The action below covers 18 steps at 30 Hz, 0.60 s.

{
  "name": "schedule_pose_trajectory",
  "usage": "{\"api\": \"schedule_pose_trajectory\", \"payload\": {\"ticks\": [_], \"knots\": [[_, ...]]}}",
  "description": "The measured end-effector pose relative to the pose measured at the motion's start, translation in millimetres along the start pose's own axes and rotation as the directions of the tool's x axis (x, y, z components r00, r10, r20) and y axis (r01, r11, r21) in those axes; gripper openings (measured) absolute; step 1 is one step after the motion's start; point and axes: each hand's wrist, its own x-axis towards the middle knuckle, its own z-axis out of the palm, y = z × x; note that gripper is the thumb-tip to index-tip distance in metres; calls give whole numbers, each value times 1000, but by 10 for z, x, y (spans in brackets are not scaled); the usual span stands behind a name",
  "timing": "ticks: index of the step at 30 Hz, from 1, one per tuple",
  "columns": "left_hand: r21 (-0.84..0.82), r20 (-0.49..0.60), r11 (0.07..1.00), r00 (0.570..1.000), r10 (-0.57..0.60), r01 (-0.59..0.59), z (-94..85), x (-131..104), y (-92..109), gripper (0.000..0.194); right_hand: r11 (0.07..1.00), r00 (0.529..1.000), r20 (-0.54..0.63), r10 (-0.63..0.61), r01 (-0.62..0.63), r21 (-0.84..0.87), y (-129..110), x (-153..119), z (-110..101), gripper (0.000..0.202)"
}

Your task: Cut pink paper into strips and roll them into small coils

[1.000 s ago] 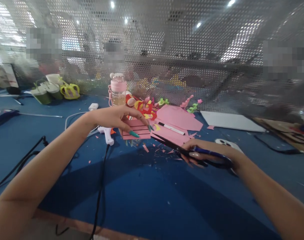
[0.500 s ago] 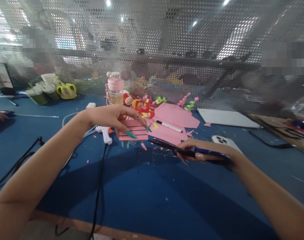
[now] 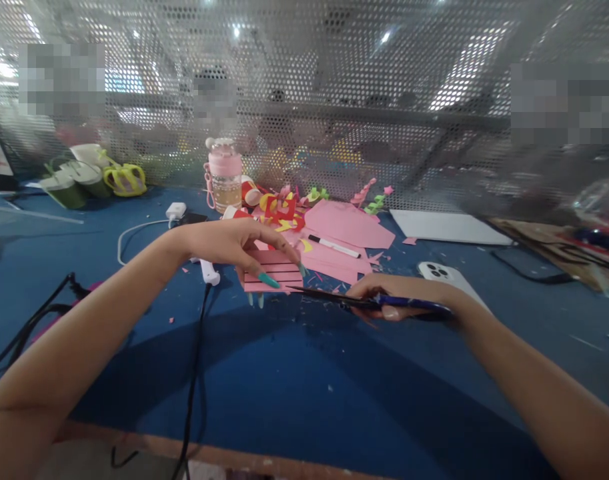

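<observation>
My left hand (image 3: 234, 248) is closed on a small pink sheet of paper (image 3: 279, 268) ruled with several black lines, thumb on top and other fingertips underneath. In my right hand (image 3: 384, 297) is a pair of scissors (image 3: 419, 304) with dark blades and blue handles. The blade tips lie at the lower edge of the ruled paper. Behind the paper, pink card sheets (image 3: 349, 223) lie on the table, with a black-capped white marker (image 3: 334, 246) on them. A white glue gun (image 3: 209, 272) is partly hidden behind my left hand.
A pink-lidded bottle (image 3: 225, 177) stands before the perforated metal screen (image 3: 304, 147). Red and yellow paper scraps (image 3: 279, 212) lie beside it. A white phone (image 3: 451, 279) sits right of my right hand. A black cable (image 3: 197, 373) runs over the front edge.
The scissor blades have moved left along the lower edge of the ruled paper. My view has shifted slightly. The hand at the far left is out of view.
</observation>
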Motion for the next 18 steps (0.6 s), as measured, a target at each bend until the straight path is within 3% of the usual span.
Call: {"api": "schedule_pose_trajectory", "payload": {"ticks": [6,18], "knots": [[-21,-29,1000,1000,-9,8,19,9,18,41,999,999,-7,34,-34,4,-36,6,5,29],[104,-3,991,996,89,-88,14,22,9,40,999,999,1,50,-50,-8,-53,18,14,23]]}}
